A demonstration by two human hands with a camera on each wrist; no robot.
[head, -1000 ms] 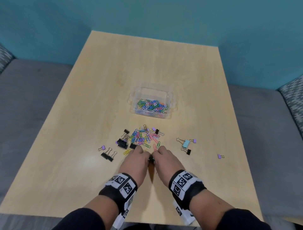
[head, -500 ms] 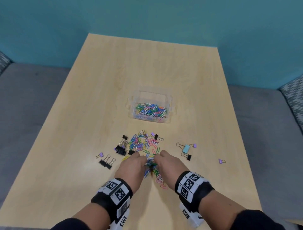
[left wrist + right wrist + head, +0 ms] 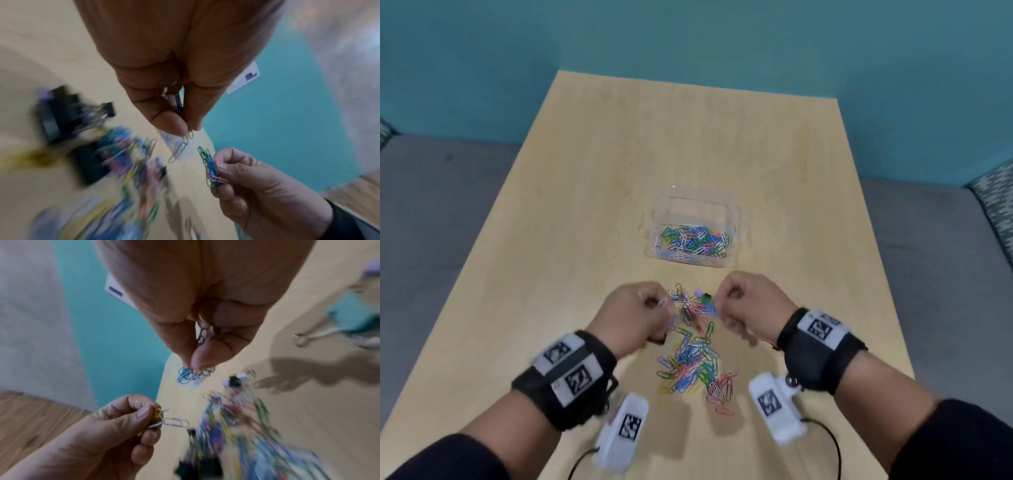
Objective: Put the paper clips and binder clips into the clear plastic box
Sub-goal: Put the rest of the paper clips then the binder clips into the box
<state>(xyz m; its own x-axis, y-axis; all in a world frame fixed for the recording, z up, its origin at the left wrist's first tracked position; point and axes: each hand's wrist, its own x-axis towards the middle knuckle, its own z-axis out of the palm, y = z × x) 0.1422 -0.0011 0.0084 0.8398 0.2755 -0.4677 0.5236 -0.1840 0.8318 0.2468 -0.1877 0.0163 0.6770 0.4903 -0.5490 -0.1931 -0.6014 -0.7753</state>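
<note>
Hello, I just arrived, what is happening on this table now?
A person is clearing clips off a wooden table. Each hand pinches a small bunch of coloured paper clips: the left hand and the right hand, both raised over the loose pile. The clear plastic box just beyond the hands already holds many paper clips. Black binder clips lie on the table, not yet collected.

Loose clip pile (image 3: 127, 162) motion-blurred in both wrist views; binder clips (image 3: 61, 110) smeared.
</note>
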